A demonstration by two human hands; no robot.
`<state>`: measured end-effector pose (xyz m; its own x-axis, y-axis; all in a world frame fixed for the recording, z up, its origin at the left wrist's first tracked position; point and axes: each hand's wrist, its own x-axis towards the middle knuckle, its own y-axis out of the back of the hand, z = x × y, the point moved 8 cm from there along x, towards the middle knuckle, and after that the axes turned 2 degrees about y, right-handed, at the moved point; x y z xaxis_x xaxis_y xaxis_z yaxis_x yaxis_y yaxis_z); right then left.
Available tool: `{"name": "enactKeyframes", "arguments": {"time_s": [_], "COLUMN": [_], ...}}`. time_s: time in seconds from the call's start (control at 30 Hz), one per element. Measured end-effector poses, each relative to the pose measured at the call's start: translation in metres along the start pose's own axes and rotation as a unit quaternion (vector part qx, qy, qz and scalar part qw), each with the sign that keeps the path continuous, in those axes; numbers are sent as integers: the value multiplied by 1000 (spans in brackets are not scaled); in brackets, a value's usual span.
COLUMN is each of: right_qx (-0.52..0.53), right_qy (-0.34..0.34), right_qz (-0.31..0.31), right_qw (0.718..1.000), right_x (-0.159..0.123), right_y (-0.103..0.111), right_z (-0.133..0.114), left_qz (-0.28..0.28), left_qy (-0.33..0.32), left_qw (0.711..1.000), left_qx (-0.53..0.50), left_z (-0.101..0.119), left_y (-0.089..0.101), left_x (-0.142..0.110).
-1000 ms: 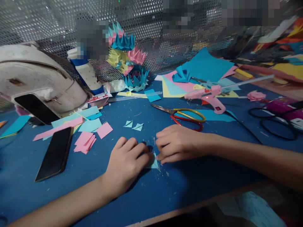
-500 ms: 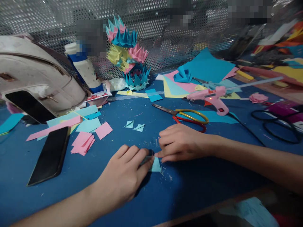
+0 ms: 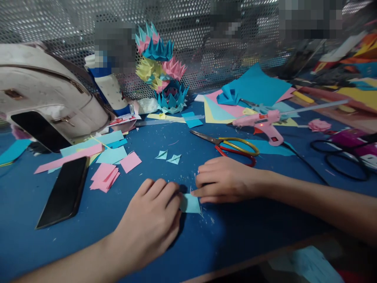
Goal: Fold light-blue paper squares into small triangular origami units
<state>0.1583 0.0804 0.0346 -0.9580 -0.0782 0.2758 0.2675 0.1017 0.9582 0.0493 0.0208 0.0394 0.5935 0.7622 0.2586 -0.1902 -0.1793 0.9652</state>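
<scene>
We see a small, light-blue rectangle of thin paper point(image 3: 191, 203) lying on the worn, dark-blue tabletop point(image 3: 241, 236), between the two bare hands. The left hand point(image 3: 154, 216) is curled over the paper's left end, its fingers bunched close together; the tips are hidden, so we cannot tell whether they pinch the sheet or only press it. The right hand point(image 3: 225, 181) has its fingers bent, with a fingertip at the far right corner, seemingly touching, though the blur there keeps us from saying whether it grips.

If the left fingers pressed unevenly, we think the paper could skew and take a crooked crease. A push from the right fingertip without a firm hold opposite could slide it or crumple the corner. Just beyond the right hand lie metal scissors with red and yellow handles point(image 3: 219, 140); a careless backward sweep might knock them. The pink plastic glue gun point(image 3: 270, 122) shows a lit red light, so its nozzle may be hot, and its black cord point(image 3: 309, 164) runs close to the right forearm, which could snag it. Two tiny, folded light-blue paper pieces point(image 3: 174, 158) lie loose ahead, easily brushed away.
</scene>
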Motion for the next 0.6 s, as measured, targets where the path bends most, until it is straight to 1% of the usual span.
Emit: {"name": "enactKeyframes", "arguments": {"time_s": [0.07,0.17,0.33,0.43,0.53,0.6], "right_qx": [-11,-16,-4,12,26,39], "right_qy": [3,4,5,-5,-18,-26], "right_qz": [0,9,24,37,54,61], "right_qw": [1000,1000,1000,999,998,997], "right_x": [0,1,4,4,4,4], "right_y": [-1,0,3,4,6,7], "right_z": [-1,-2,-3,-1,1,2], "left_qz": [16,41,104,122,142,151], "left_qy": [-9,-44,-94,-121,-137,-141], "left_qw": [1000,998,990,984,978,977], "left_qx": [-25,-30,20,48,62,57], "left_z": [-1,5,22,30,31,28], "left_y": [-1,-2,4,8,13,14], "left_x": [1,1,0,0,-1,0]}}
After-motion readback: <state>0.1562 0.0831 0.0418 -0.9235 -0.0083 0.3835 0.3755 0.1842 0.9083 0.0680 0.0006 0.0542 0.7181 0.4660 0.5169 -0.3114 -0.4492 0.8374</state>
